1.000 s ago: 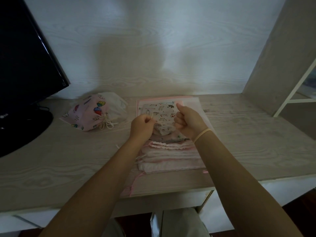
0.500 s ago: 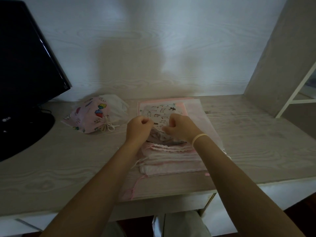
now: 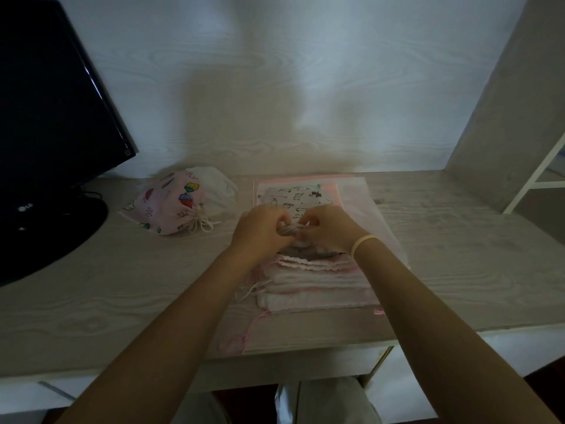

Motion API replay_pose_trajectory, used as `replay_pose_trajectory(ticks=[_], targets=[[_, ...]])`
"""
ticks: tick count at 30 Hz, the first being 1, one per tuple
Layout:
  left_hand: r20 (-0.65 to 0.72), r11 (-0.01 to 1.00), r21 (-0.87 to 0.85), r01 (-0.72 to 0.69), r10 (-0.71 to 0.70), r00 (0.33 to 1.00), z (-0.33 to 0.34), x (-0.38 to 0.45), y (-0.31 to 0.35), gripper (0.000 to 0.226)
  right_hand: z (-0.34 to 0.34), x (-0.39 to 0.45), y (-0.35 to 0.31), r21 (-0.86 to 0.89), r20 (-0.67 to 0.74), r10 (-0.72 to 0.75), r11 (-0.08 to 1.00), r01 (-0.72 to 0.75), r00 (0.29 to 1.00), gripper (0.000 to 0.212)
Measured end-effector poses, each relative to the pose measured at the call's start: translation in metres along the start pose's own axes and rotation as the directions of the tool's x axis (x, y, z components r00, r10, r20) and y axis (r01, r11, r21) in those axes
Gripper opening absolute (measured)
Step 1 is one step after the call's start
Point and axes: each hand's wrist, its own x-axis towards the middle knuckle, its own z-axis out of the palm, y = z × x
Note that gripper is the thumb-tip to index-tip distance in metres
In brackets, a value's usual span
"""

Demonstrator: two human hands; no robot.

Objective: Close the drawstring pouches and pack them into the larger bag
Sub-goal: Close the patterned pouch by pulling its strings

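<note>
A pale woodgrain desk (image 3: 458,240) carries a monitor (image 3: 46,117), a closed pink pouch (image 3: 171,206) and a stack of pouches (image 3: 312,289)

My white pouch (image 3: 301,198) carries little black cartoon drawings. The pouch (image 3: 171,206) to my left is pink with bright fruit prints. The monitor (image 3: 52,117) is glossy black, the desk (image 3: 458,240) pale grey woodgrain.

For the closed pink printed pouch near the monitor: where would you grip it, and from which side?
Grip the pink printed pouch at its cinched neck, coming from its right and front. The fabric gathers narrow there, the knotted cord ends point that way, and the body is broad and slack.
</note>
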Motion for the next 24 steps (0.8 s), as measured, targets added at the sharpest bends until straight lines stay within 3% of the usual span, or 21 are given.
replay_pose_trajectory(ticks=[3,7,11,15,19,22,24], targets=[[-0.096,0.997,0.082,-0.012,0.02,0.995,0.005,0.002,0.003,0.013,0.002,0.002,0.001,0.007,-0.035,-0.004,1.0,0.004,0.999,0.031],[-0.12,0.999,0.047,0.026,-0.02,0.993,0.01,0.004,0.0,0.009,0.003,0.003,0.004,0.009,-0.038,0.011,1.0,-0.011,0.999,0.025],[0.043,0.968,-0.222,0.116,-0.109,0.993,0.004,0.007,-0.003,0.014,0.001,0.002,0.005,-0.027,-0.024,0.031,0.999,-0.032,0.999,0.03],[0.202,0.745,-0.605,0.281,-0.197,0.959,-0.008,0.005,0.001,0.024,0.002,0.002,0.004,0.002,0.003,0.044,0.999,-0.044,0.999,0.028],[0.262,0.636,-0.709,0.305,-0.165,0.951,-0.004,0.005,0.007,0.014,0.004,0.002,-0.001,-0.025,0.042,0.045,0.999,-0.044,0.998,0.02],[0.219,0.631,-0.72,0.289,-0.189,0.957,0.004,0.007,0.013,0.013,0.002,0.002,-0.002,-0.011,0.083,0.054,0.999,-0.053,0.995,0.006],[0.158,0.663,-0.697,0.272,-0.228,0.961,0.007,0.008,0.017,0.011,-0.003,-0.001,0.001,0.086,0.09,0.053,0.994,-0.06,0.995,0.011]])
